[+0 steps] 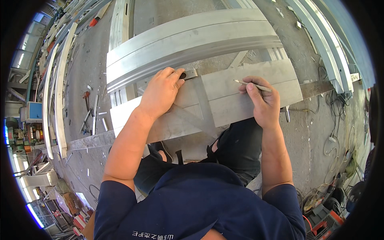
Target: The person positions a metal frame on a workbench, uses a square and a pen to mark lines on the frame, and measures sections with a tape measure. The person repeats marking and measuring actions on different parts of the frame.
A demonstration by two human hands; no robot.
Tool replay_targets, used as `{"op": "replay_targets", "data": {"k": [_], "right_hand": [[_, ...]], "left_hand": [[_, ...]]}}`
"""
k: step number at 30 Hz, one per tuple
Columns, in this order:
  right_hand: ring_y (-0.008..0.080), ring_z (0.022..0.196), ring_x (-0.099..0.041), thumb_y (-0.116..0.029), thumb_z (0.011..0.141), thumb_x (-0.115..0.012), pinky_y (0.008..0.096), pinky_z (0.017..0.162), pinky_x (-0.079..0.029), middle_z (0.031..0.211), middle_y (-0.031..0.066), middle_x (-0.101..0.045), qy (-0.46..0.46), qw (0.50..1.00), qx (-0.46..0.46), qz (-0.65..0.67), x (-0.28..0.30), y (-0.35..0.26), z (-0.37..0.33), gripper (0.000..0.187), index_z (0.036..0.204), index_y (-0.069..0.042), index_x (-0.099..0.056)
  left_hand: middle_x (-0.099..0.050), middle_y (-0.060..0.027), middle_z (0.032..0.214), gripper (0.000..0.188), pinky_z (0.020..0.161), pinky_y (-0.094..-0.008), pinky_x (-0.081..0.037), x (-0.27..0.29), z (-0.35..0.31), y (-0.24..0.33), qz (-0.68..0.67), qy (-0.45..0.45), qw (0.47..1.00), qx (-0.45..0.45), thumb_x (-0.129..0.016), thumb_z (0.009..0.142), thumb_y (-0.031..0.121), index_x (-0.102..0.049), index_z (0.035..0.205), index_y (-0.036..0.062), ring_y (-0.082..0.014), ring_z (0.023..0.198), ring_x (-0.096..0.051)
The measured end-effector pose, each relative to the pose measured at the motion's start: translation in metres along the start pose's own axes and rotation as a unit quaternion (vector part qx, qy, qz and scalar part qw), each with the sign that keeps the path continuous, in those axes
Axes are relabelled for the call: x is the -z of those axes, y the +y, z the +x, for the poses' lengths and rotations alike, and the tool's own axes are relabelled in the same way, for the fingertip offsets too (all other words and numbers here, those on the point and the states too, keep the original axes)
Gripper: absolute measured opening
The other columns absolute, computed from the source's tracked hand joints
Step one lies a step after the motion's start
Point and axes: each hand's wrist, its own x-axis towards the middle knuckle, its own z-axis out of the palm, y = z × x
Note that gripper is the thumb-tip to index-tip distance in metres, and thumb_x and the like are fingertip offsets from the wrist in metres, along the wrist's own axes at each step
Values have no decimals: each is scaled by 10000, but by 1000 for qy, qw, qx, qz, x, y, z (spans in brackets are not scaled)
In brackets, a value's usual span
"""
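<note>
While the long metal panel (244, 94) ran left to right across the person's knees, the left hand (162, 92) pressed flat on a steel square (191, 74); the right hand (262, 100), nearer the mark, pinched a scriber (253, 85).
</note>
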Motion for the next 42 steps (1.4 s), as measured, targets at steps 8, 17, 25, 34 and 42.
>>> {"op": "replay_targets", "data": {"k": [8,17,25,34,42], "right_hand": [[149,915,-704,-152,1073,-667,300,869,-557,982,103,-774,-2,1000,-1,-22,-1,-4,2,243,1206,45,-720],[142,914,-700,-165,1074,-674,293,868,-554,969,98,-769,4,1000,-8,-27,-1,0,1,246,1200,41,-721],[136,913,-734,-153,1037,-690,289,854,-560,935,100,-798,18,999,-10,-38,-3,-3,1,194,1117,9,-761],[141,981,-753,-51,1000,-690,299,887,-575,1031,108,-808,-69,986,36,-144,-53,-24,15,179,1144,34,-755],[172,1044,-782,-81,1027,-684,287,862,-592,1023,102,-801,-40,991,20,-130,-61,-7,15,181,1144,38,-754]], "left_hand": [[-679,-135,1144,377,921,-438,-532,-3,0,-6,-3,18,1000,-13,-649,1057,235,-668,1360,11,-378,1068,-657],[-497,-233,1489,1136,1226,-535,-329,-10,-15,25,112,-36,993,17,-762,800,779,-430,1609,55,-438,1407,-447],[-450,-223,1523,1252,1251,-533,-284,-11,-16,26,130,-57,989,26,-746,755,844,-359,1663,76,-430,1429,-408],[-468,-206,1517,1239,1251,-521,-297,-12,-14,28,103,-36,994,29,-807,716,808,-402,1646,97,-410,1438,-421],[-510,-183,1425,1230,1232,-504,-327,-14,-15,29,98,-3,995,9,-872,684,744,-431,1628,91,-386,1378,-475]]}}
